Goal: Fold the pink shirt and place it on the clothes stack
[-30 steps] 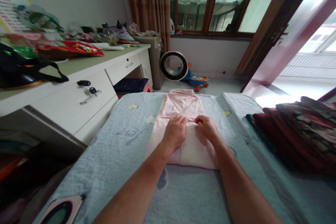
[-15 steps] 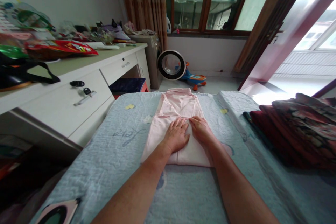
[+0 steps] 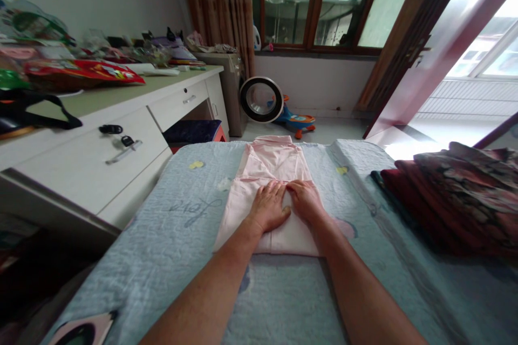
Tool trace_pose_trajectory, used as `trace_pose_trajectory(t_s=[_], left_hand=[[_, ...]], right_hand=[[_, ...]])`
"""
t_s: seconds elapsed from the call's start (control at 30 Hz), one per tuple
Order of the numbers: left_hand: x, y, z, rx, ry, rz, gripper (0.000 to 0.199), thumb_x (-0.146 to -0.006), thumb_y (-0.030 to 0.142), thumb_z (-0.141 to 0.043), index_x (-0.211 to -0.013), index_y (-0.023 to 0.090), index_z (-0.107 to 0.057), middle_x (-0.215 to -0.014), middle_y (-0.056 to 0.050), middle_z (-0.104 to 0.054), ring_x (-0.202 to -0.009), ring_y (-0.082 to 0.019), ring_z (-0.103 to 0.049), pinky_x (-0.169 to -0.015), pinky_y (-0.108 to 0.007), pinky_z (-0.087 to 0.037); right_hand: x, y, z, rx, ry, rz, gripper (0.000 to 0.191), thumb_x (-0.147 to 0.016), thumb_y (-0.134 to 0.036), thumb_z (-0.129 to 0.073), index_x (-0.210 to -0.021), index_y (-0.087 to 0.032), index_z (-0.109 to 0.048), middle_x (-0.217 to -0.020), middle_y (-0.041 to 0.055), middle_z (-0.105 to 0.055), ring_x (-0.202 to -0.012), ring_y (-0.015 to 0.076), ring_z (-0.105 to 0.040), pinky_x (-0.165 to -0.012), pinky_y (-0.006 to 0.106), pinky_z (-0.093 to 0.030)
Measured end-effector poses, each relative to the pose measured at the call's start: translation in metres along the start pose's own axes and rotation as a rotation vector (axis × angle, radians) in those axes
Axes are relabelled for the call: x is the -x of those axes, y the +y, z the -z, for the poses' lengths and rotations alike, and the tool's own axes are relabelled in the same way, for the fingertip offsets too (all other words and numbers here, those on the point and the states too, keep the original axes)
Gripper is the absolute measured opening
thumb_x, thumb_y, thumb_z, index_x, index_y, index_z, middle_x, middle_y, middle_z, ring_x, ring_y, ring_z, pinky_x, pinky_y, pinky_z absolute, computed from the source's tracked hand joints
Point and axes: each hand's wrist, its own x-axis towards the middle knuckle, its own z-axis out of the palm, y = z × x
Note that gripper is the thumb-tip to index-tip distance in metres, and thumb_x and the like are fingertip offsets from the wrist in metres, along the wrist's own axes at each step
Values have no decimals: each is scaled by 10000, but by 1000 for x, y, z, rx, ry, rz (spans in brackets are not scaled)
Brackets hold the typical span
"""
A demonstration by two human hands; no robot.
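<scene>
A pale pink collared shirt (image 3: 243,215) lies folded on the bed, its collar end pointing away from me. The lower part is turned up over the body, and the edge of this fold runs across just ahead of my fingers. My left hand (image 3: 270,207) rests flat on the folded part, palm down, with its fingers stretched forward and its thumb out to the right. Close beside it, my right hand (image 3: 305,199) lies on the shirt near the fold's edge. Its fingers are slightly bent and point to the left, and its fingertips touch the cloth.
Light blue quilted bedding (image 3: 182,248) spreads under the shirt. On the right sits a stack of dark red and floral folded cloth (image 3: 445,199). A cluttered white desk (image 3: 133,156) stands left, and a washing machine door (image 3: 261,99) hangs open beyond the bed.
Both hands stay on the shirt in nearly the same place. The whole view has shifted slightly, so things appear a little further left.
</scene>
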Motion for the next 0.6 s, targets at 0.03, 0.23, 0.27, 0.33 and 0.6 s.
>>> trace_pose_trajectory(t_s=[0.03, 0.23, 0.27, 0.33, 0.6], left_hand=[[0, 0, 0, -9, -14, 2, 677, -892, 438, -429, -1506, 169, -332, -1590, -93, -335, -1479, -277, -227, -1204, -523, -171], [-1, -1, -2, -47, -45, 1, 679, -907, 439, -391, -1517, 149, -321, -1607, -94, -293, -1499, -267, -181, -1222, -529, -89], [-1, -1, -2, -53, -42, 0, 675, -907, 436, -391, -1516, 152, -324, -1607, -92, -294, -1500, -267, -180, -1222, -527, -93], [-1, -1, -3, -67, -35, -2, 662, -910, 428, -388, -1513, 160, -330, -1606, -89, -297, -1500, -264, -181, -1221, -523, -101], [0, 0, -1, -90, -51, -5, 660, -921, 443, -384, -1511, 151, -330, -1606, -96, -297, -1499, -273, -183, -1221, -521, -115]], right_hand=[[0, 0, 0, 27, -19, -7, 296, -945, -180, -468, -1085, -199, -729, -1119, 66, -719, -1047, 176, -630, -971, 271, -395], [7, 10, 1, 99, -129, 7, 375, -999, -233, -363, -1213, -177, -666, -1327, 84, -632, -1227, 165, -557, -1083, 281, -316], [9, 11, 1, 115, -144, 4, 394, -998, -236, -355, -1274, -169, -628, -1390, 90, -586, -1288, 167, -509, -1113, 293, -285], [13, 11, 2, 154, -186, -33, 446, -996, -247, -342, -1390, -158, -531, -1498, 94, -475, -1393, 172, -396, -1161, 326, -221], [14, 9, 7, 224, -318, -291, 557, -1006, -472, -300, -1521, -262, -333, -1620, 38, -247, -1494, 234, -183, -1172, 571, -129]])
